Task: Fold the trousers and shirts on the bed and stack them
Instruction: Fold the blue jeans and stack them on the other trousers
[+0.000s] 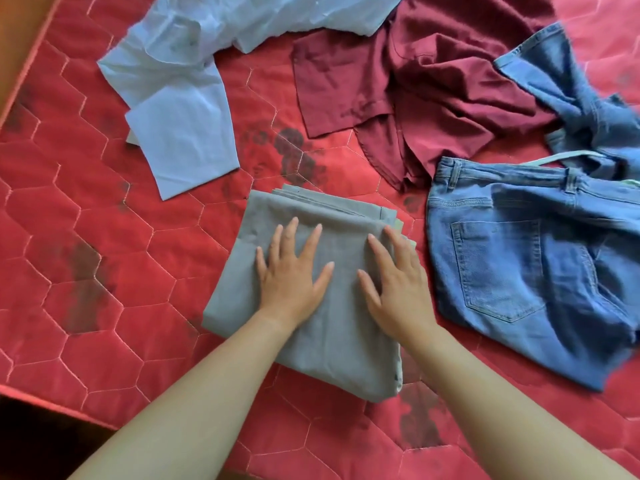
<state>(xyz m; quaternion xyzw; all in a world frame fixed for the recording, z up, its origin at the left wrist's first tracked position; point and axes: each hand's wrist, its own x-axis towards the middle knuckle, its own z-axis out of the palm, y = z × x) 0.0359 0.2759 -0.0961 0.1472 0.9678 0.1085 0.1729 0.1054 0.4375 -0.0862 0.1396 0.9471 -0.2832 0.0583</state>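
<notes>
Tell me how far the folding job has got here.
Done: the grey trousers lie folded into a compact rectangle. In hand: the left hand and right hand press flat on them. Left: the light blue shirt, maroon shirt and blue jeans lie crumpled, unfolded; nothing is stacked yet.

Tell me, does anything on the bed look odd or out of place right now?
Dark blotches stain the red mattress, worst just beyond the folded grey trousers under the left hand and right hand. The maroon shirt, pale shirt and jeans lie crumpled.
</notes>
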